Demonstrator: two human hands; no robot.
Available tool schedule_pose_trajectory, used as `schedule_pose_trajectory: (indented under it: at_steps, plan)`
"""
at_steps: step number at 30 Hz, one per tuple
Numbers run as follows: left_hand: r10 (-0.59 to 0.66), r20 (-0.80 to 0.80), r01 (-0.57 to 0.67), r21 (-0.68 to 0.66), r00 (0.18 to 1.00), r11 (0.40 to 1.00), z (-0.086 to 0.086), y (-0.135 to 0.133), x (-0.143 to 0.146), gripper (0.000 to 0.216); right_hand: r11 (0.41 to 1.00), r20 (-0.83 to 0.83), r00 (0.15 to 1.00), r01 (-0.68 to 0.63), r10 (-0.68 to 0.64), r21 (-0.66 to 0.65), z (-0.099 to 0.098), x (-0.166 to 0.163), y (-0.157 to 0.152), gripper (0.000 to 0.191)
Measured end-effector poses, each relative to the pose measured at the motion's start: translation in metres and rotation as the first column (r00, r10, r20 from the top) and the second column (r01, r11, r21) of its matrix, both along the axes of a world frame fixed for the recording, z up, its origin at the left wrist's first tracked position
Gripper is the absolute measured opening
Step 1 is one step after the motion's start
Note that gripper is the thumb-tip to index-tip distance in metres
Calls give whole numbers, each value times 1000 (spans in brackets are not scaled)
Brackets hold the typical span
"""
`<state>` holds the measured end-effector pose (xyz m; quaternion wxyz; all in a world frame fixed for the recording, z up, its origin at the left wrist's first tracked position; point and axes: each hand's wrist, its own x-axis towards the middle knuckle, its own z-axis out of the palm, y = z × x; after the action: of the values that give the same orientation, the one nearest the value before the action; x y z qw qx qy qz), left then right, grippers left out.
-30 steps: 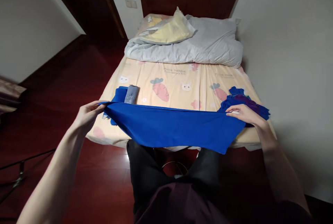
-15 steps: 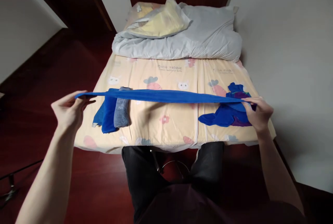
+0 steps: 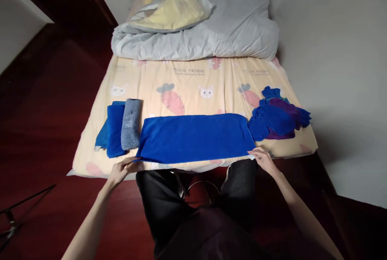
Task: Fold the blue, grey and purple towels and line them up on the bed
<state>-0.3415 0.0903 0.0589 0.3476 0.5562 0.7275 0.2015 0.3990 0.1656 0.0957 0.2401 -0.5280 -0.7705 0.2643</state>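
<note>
A blue towel (image 3: 196,138) lies spread as a wide rectangle near the front edge of the bed. My left hand (image 3: 122,170) pinches its near left corner. At the near right corner, my right hand (image 3: 262,159) grips the cloth beside a small white tag. Left of the towel are a folded grey towel (image 3: 131,125) with lettering, a folded blue towel (image 3: 115,131) and a teal-blue cloth (image 3: 101,136) partly under it. A crumpled heap of blue and purple cloths (image 3: 276,117) lies to the right, against the towel's right edge.
The bed (image 3: 193,84) has a cream sheet with carrots and rabbits. A rolled grey quilt (image 3: 238,30) and a yellow pillow in a clear cover (image 3: 175,10) are at its head. A wall (image 3: 332,70) stands on the right; a black metal stand (image 3: 12,225) is at lower left.
The blue towel, earlier stretched taut in the air between my hands, now lies flat on the bed. Both hands have come down and closer together. My view has tilted downward.
</note>
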Motion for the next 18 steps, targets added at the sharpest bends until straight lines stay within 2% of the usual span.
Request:
schedule_pose_trajectory:
  at_steps: [2, 3, 5, 7, 8, 10, 12, 14, 16, 18]
  plan:
    - [-139, -70, 139, 0, 988, 990, -6, -3, -7, 54, 997, 70, 995, -72, 73, -16, -7, 16, 6, 35]
    - [-212, -115, 215, 10, 970, 977, -6, -3, -10, 49, 998, 119, 991, -58, 55, 21, -6, 23, 13, 38]
    - [-328, -234, 344, 32, 915, 938, -1, 1, -13, 40, 989, 252, 965, 37, -73, 144, 0, 30, 35, 48]
    - [-366, -354, 417, 80, 861, 905, 7, 10, -7, 35, 968, 401, 898, 88, -179, 235, 7, 29, 62, 59]
    - [-354, -398, 431, 120, 846, 894, 10, 16, 1, 36, 967, 473, 861, 75, -186, 243, 9, 25, 76, 64]
    - [-321, -437, 440, 204, 840, 874, 11, 30, 26, 40, 983, 590, 799, 9, -117, 183, 9, 16, 102, 67]
    - [-296, -435, 432, 256, 850, 865, 5, 45, 56, 48, 996, 664, 747, -32, -29, 79, 6, 10, 125, 59]
    - [-266, -428, 401, 264, 864, 877, -8, 58, 84, 55, 999, 682, 731, -48, 30, 8, 7, 13, 147, 47]
    - [-229, -424, 356, 250, 876, 900, -25, 65, 103, 61, 998, 666, 746, -54, 15, 38, 16, 28, 168, 35]
    - [-195, -431, 323, 247, 881, 914, -40, 67, 112, 64, 988, 642, 764, -36, -72, 153, 31, 54, 189, 27]
